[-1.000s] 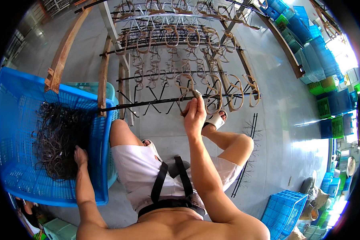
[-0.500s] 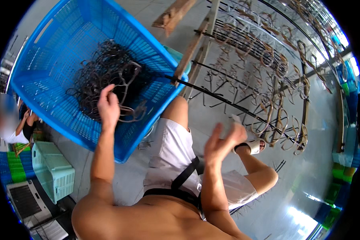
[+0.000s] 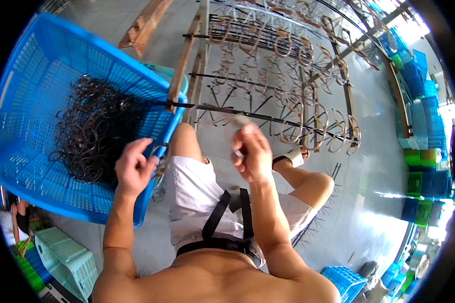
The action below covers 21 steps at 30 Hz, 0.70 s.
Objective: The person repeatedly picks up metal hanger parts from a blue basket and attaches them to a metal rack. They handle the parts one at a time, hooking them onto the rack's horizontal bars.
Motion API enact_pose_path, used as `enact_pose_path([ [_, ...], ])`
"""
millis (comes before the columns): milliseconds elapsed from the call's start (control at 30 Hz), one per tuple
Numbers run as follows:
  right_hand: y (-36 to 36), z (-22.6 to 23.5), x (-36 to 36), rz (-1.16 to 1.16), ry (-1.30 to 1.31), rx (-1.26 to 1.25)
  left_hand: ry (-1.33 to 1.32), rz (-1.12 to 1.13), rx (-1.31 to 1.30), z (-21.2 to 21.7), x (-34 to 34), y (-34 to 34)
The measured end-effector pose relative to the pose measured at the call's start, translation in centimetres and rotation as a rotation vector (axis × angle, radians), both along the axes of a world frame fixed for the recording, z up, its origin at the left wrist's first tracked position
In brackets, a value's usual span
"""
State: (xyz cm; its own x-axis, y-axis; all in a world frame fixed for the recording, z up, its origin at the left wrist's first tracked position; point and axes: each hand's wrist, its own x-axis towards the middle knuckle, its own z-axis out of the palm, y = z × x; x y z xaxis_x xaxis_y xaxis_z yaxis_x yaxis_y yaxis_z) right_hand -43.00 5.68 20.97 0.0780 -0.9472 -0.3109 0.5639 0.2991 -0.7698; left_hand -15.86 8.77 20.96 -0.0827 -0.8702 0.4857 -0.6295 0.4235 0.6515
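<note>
My left hand (image 3: 135, 167) is at the right rim of a blue slatted basket (image 3: 20, 174), its fingers closed on a thin dark loop-shaped piece (image 3: 160, 157). Inside the basket lies a tangled heap of similar dark curved pieces (image 3: 88, 136). My right hand (image 3: 254, 154) is raised in front of a black rod (image 3: 222, 109) with hooks, fingers curled in. Its fingertips are blurred, and what they hold, if anything, I cannot make out. Brown loops (image 3: 316, 129) hang along the rod's right part, and bare hooks show nearer its left end.
A wooden-framed rack (image 3: 179, 73) carries more rods of hanging loops behind. Pale green crates (image 3: 65, 262) stand at lower left, near a person partly in view. A small blue basket (image 3: 344, 283) sits at lower right. Stacked blue and green crates (image 3: 422, 177) line the right side.
The view has shifted to the right. My left hand has moved from over the heap to the basket's rim with a piece. My right hand's fingers have curled in near the rod.
</note>
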Motion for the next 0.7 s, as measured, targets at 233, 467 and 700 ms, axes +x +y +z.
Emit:
enact_pose_path([
  [233,-2.3,-6.0,-1.1,-0.796,0.656,-0.251,0.631,0.601,0.374,-4.5,0.9,-3.4],
  [467,-4.0,-6.9,0.2,-0.794,0.505,-0.209,0.908,0.819,0.585,-7.4,4.5,-2.6],
  [700,-4.3,-6.2,0.9,-0.788,0.444,-0.191,0.843,0.869,0.662,-8.7,3.9,-1.8],
])
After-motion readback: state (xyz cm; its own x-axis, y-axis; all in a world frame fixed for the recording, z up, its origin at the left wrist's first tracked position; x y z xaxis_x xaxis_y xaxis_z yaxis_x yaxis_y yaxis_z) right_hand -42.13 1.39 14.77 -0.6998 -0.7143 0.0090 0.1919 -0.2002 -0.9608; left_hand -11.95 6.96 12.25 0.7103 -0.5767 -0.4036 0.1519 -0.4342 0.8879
